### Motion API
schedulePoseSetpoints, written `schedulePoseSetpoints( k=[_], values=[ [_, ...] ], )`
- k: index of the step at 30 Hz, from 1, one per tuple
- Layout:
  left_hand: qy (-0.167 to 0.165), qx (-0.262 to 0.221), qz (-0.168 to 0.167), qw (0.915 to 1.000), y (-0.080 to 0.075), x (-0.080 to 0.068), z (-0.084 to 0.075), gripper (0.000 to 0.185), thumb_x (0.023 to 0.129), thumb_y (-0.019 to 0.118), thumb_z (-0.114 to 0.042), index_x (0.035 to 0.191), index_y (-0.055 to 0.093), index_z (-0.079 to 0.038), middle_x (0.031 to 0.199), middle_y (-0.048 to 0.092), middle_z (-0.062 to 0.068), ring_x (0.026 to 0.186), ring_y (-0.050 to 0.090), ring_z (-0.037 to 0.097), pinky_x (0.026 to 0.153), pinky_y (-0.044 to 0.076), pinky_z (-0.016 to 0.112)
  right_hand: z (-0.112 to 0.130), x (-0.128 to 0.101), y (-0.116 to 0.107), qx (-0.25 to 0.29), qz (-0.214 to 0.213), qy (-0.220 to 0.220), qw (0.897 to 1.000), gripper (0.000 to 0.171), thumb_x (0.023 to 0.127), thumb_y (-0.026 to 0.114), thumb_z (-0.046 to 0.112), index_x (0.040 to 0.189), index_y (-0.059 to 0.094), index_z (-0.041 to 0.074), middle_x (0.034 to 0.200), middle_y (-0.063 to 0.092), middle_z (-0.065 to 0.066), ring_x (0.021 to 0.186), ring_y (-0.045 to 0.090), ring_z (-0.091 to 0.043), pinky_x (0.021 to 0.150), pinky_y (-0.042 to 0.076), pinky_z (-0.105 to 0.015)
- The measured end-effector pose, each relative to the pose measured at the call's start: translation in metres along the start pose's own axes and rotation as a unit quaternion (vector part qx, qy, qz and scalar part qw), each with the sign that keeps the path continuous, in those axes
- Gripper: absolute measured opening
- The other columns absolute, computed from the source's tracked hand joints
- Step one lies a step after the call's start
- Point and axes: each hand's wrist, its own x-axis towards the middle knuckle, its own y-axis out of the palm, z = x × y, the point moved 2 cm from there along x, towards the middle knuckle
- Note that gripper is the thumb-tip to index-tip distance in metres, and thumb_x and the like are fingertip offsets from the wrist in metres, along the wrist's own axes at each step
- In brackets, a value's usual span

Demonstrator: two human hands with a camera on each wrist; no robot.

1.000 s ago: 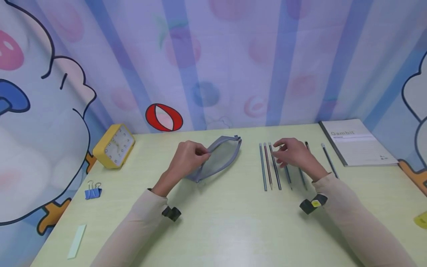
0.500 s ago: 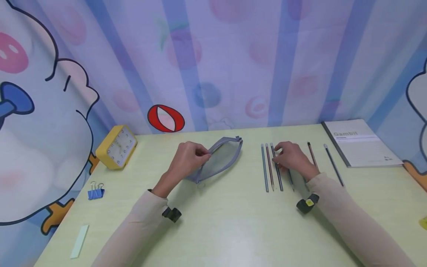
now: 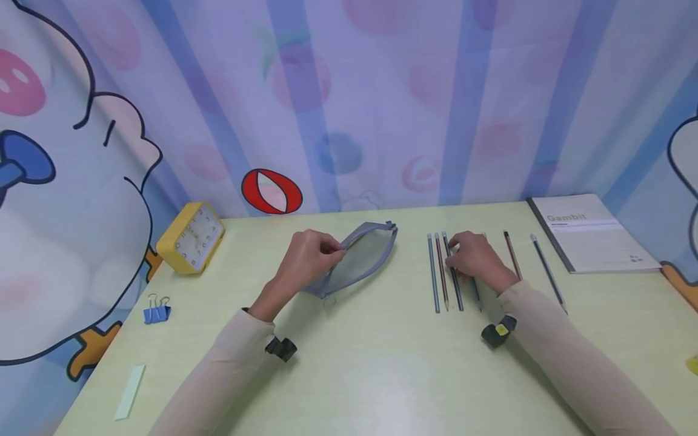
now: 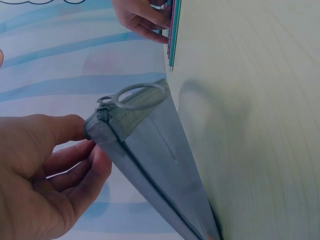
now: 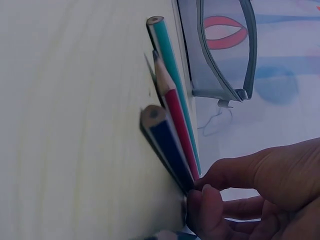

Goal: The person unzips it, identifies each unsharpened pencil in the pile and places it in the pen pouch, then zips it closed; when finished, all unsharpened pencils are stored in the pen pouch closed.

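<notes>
My left hand (image 3: 311,260) pinches the near upper rim of a grey mesh zip pouch (image 3: 361,266), which stands on the table with its mouth apart. A ring pull (image 4: 137,102) hangs at the pouch's zip end in the left wrist view. Over the row of pencils, my right hand (image 3: 477,259) pinches a dark blue pencil (image 5: 167,142) between thumb and fingers, low at the tabletop. Beside it lie a red pencil (image 5: 179,115) and a teal pencil (image 5: 166,55). Another pencil (image 3: 476,295) shows partly from under the right hand.
Right of that hand lie a dark red pencil (image 3: 511,251) and a blue pencil (image 3: 548,272), then a notebook (image 3: 594,236). On the left are a yellow clock (image 3: 191,239), a blue binder clip (image 3: 157,313) and a pale green strip (image 3: 130,392). A printed curtain (image 3: 376,109) hangs behind the table.
My right hand has lowered from above the pencils and closed its fingertips on the dark blue one. The left hand keeps its hold on the pouch.
</notes>
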Motion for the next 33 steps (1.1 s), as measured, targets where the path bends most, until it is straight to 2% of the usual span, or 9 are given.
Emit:
schedulePoseSetpoints(
  k=[4,8,15,19,24,29,33],
  values=[
    [-0.002,-0.002,0.002,1.0,0.0004,-0.0006,0.0004,0.013,0.09,0.074,-0.017,0.096,0.081,-0.007,0.084,0.078,0.005,0.071,0.069,0.011,0.066,0.058,0.025,0.0015,-0.0009,0.0018,-0.007,-0.003,0.005,1.0,0.049,0.092,0.059,0.007,0.135,0.05,-0.016,0.059,0.065,-0.008,0.047,0.06,-0.014,0.053,0.046,-0.026],
    [0.002,-0.001,0.001,1.0,0.0006,-0.0009,0.0008,0.013,0.09,0.075,-0.017,0.096,0.081,-0.007,0.084,0.078,0.005,0.071,0.069,0.011,0.066,0.057,0.025,0.0042,-0.0019,0.0028,-0.005,-0.01,0.005,1.0,0.049,0.091,0.061,0.008,0.133,0.051,-0.017,0.071,0.068,-0.014,0.046,0.059,-0.013,0.048,0.046,-0.025],
    [0.003,0.0,0.0,1.0,-0.0002,-0.0009,0.0002,0.013,0.09,0.074,-0.017,0.096,0.081,-0.007,0.085,0.079,0.005,0.072,0.07,0.011,0.066,0.058,0.025,0.0065,-0.0021,0.0025,-0.018,-0.029,-0.012,0.999,0.05,0.091,0.064,0.012,0.129,0.052,-0.018,0.076,0.068,-0.019,0.047,0.055,-0.014,0.053,0.045,-0.027],
    [0.001,0.003,0.0,1.0,-0.0006,-0.0007,-0.0004,0.013,0.09,0.074,-0.017,0.097,0.081,-0.007,0.085,0.078,0.005,0.072,0.07,0.012,0.067,0.058,0.026,0.0061,-0.0019,0.0034,-0.017,-0.035,-0.015,0.999,0.048,0.09,0.064,0.013,0.126,0.053,-0.018,0.085,0.066,-0.02,0.052,0.055,-0.015,0.053,0.045,-0.028],
    [0.001,0.0,0.002,1.0,0.0001,-0.0008,0.0001,0.013,0.09,0.074,-0.017,0.096,0.081,-0.007,0.085,0.078,0.005,0.072,0.069,0.011,0.066,0.058,0.025,0.0058,-0.0013,0.0046,-0.011,-0.039,-0.013,0.999,0.043,0.089,0.063,0.011,0.121,0.055,-0.017,0.077,0.063,-0.015,0.051,0.054,-0.015,0.051,0.043,-0.028],
    [0.0,-0.003,0.003,1.0,-0.0011,-0.0017,-0.0006,0.013,0.091,0.074,-0.016,0.096,0.081,-0.007,0.085,0.078,0.005,0.071,0.069,0.011,0.066,0.058,0.026,0.0064,-0.0001,0.0048,-0.008,-0.046,-0.01,0.999,0.029,0.088,0.06,0.009,0.107,0.058,-0.013,0.066,0.057,-0.009,0.05,0.051,-0.015,0.048,0.041,-0.027],
    [-0.004,-0.003,0.005,1.0,-0.0017,-0.0014,-0.0005,0.014,0.091,0.074,-0.017,0.097,0.081,-0.007,0.085,0.078,0.005,0.071,0.069,0.012,0.066,0.058,0.026,0.0064,0.0003,0.0007,-0.003,-0.038,-0.009,0.999,0.039,0.092,0.062,0.014,0.116,0.057,-0.017,0.063,0.058,-0.008,0.05,0.054,-0.015,0.051,0.044,-0.029]
  ],
)
